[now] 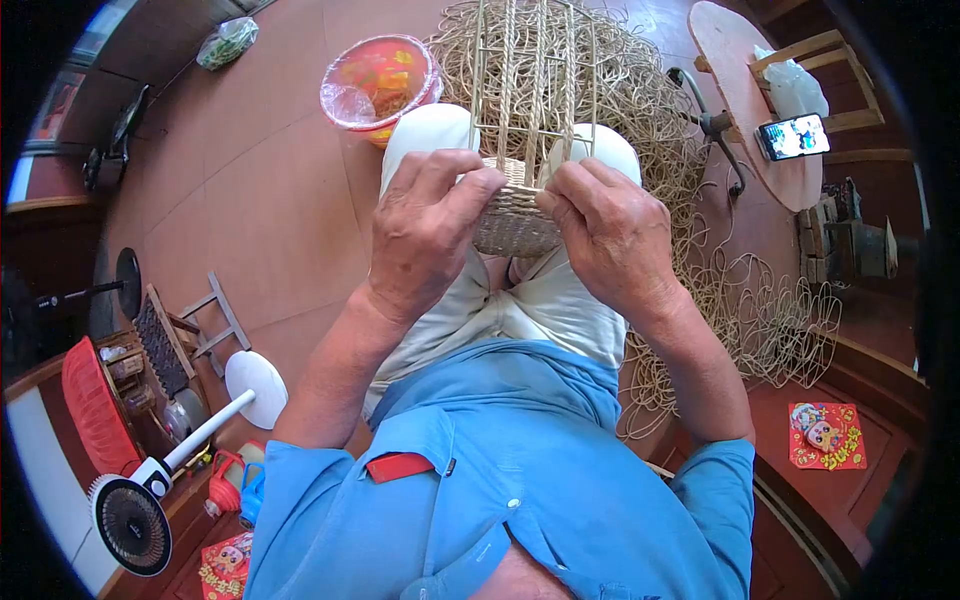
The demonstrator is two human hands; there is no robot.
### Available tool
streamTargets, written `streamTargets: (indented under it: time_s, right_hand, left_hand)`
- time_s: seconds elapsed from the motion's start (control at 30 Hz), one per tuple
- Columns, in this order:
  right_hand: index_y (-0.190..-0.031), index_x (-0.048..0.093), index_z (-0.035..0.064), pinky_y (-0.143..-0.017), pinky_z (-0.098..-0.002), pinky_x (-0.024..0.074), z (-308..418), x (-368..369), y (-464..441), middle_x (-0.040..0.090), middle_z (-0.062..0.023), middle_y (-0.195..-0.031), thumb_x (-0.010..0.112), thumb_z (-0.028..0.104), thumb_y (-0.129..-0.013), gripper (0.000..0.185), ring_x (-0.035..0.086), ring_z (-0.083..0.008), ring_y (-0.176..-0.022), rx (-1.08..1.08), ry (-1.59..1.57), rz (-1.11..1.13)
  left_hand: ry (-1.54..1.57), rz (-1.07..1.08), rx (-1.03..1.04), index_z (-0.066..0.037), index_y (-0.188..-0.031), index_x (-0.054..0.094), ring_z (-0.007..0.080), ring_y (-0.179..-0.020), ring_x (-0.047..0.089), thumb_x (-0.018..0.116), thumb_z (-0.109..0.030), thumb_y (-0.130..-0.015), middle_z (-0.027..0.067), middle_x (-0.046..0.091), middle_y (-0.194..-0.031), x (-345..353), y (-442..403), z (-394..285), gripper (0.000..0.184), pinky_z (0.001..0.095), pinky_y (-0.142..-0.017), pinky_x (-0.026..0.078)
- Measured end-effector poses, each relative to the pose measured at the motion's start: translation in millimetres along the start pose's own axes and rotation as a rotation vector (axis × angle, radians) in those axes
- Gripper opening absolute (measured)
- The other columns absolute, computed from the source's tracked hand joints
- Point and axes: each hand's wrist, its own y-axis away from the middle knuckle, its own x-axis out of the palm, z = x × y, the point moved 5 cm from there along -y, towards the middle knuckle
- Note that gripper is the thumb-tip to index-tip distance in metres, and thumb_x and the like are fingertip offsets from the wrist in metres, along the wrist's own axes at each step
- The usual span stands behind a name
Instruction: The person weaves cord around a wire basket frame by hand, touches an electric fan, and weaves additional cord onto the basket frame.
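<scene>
Between my knees rests a partly woven basket (516,233) of straw-coloured cord, with a dense rounded weave at its near end. From it a wire frame (536,60) with twisted cords along it reaches away from me. My left hand (425,225) is closed, its thumb and fingers pinching the left side of the woven edge. On the right side, my right hand (615,230) is also closed, with curled fingers at the same edge. The fingertips partly cover the weave, so any single strand held there is hidden.
A large heap of loose cord (660,110) spreads over the floor ahead and to the right. A plastic-lined red bucket (345,110) stands beyond my left knee. At right, a phone (795,137) leans by a wooden board (730,60). A white fan (130,525) stands at lower left.
</scene>
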Motion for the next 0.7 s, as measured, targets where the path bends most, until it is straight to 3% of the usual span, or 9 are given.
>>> streamTargets:
  time_s: [0.1, 0.17, 0.4, 0.6, 0.67, 0.7]
  right_hand:
    - [-0.094, 0.063, 0.0076, -0.074, -0.0474, 0.0572, -2, -1, -4, 0.063, -0.0104, -0.088, 0.074, 0.022, -0.102, 0.019, 0.071, -0.0329, -0.086, -0.017, 0.019, -0.049]
    - [-0.094, 0.066, 0.0088, -0.072, -0.0470, 0.0570, -4, -1, -7, 0.064, -0.0093, -0.088, 0.076, 0.022, -0.101, 0.018, 0.071, -0.0316, -0.085, -0.068, 0.028, -0.137]
    - [-0.103, 0.072, 0.0112, -0.070, -0.0421, 0.0579, -18, 5, -12, 0.067, -0.0068, -0.091, 0.081, 0.024, -0.097, 0.017, 0.072, -0.0266, -0.083, 0.018, -0.101, -0.207]
    - [-0.128, 0.068, 0.0076, -0.077, -0.0362, 0.0594, -26, 3, 8, 0.068, -0.0094, -0.106, 0.082, 0.018, -0.097, 0.035, 0.071, -0.0184, -0.093, 0.200, -0.239, -0.298]
    - [-0.148, 0.056, 0.0009, -0.089, -0.0342, 0.0598, -34, 11, 15, 0.069, -0.0122, -0.120, 0.080, 0.016, -0.099, 0.056, 0.071, -0.0181, -0.106, 0.351, -0.583, -0.292]
    - [-0.148, 0.056, 0.0009, -0.089, -0.0342, 0.0598, -38, 12, 17, 0.069, -0.0122, -0.120, 0.080, 0.016, -0.099, 0.056, 0.071, -0.0181, -0.106, 0.351, -0.584, -0.292]
  left_hand:
    - [-0.021, 0.084, 0.072, -0.010, -0.110, 0.076, 0.0296, -0.100, 0.067, 0.079, -0.007, -0.082, 0.0081, 0.069, -0.102, 3, -10, -4, 0.029, 0.0425, -0.089, 0.057]
    - [-0.010, 0.172, -0.001, -0.010, -0.106, 0.075, 0.0299, -0.097, 0.066, 0.078, -0.008, -0.086, 0.0080, 0.068, -0.097, 5, -15, -4, 0.020, 0.0433, -0.087, 0.056]
    - [0.029, 0.123, -0.120, -0.009, -0.097, 0.071, 0.0297, -0.094, 0.066, 0.079, -0.012, -0.094, 0.0079, 0.066, -0.092, 18, -25, -7, 0.009, 0.0445, -0.083, 0.055]
    - [-0.023, 0.025, -0.121, -0.009, -0.095, 0.069, 0.0301, -0.090, 0.064, 0.080, -0.013, -0.093, 0.0083, 0.065, -0.091, 23, -23, -10, 0.012, 0.0445, -0.080, 0.054]
    - [-0.033, 0.005, -0.128, -0.009, -0.095, 0.069, 0.0304, -0.088, 0.063, 0.080, -0.013, -0.092, 0.0086, 0.064, -0.090, 24, -22, -9, 0.012, 0.0443, -0.080, 0.054]
    - [-0.034, 0.006, -0.129, -0.009, -0.095, 0.069, 0.0304, -0.088, 0.063, 0.080, -0.013, -0.092, 0.0086, 0.064, -0.090, 23, -22, -9, 0.012, 0.0443, -0.080, 0.054]
